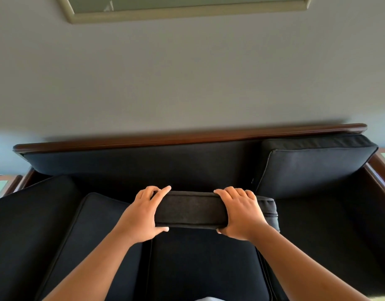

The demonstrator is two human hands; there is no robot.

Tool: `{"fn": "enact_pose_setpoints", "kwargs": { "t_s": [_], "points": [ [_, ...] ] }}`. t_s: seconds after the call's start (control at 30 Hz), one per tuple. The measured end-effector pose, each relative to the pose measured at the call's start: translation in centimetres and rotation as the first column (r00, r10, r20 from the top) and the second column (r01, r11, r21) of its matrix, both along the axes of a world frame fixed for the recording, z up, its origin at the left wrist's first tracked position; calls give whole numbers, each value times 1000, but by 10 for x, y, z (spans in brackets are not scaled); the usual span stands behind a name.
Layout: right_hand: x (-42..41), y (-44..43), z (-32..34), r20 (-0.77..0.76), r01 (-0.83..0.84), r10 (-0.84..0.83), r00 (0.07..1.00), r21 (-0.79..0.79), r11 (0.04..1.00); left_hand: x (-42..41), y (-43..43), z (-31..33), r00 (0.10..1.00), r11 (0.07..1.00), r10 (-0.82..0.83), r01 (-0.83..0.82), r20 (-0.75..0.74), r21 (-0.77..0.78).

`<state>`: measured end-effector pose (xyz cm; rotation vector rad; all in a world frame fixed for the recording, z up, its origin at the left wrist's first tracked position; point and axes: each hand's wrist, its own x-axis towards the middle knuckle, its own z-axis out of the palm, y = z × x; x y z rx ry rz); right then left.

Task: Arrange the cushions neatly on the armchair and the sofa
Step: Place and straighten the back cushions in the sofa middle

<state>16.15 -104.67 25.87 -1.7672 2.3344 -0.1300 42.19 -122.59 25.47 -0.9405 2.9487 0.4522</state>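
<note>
At the left end of the sofa (182,140), a big dark end cushion (28,224) sits at a slant. Just beside it a loose cushion (89,231) lies askew on the seat, one corner pointing toward the backrest.

Your left hand (141,216) grips the held cushion (191,211) at the left of its top edge, with the fingers curled over the far side and the thumb tucked under the near side. That cushion faces you edge-on, above the middle of the seat and in front of the backrest. You cannot tell whether its lower edge touches the seat cushion (198,268) beneath it.

Your right hand (241,213) clamps the same edge farther right in the same way, fingers over the top and thumb below.

At the right rear corner of the sofa, a back cushion (313,170) stands upright against the backrest, just under the wooden top rail. A picture frame (165,15) hangs on the wall above.
</note>
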Motion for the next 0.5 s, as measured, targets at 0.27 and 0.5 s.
{"fn": "enact_pose_setpoints", "kwargs": {
  "t_s": [0.27,0.5],
  "points": [
    [20,0,20,64,109,-106,992,-32,994,2,-8,47,999,998,-49,49,5,-36],
    [-1,16,33,363,198,-228,903,119,973,-27,1,118,971,976,-205,193,-123,-97]
  ]
}}
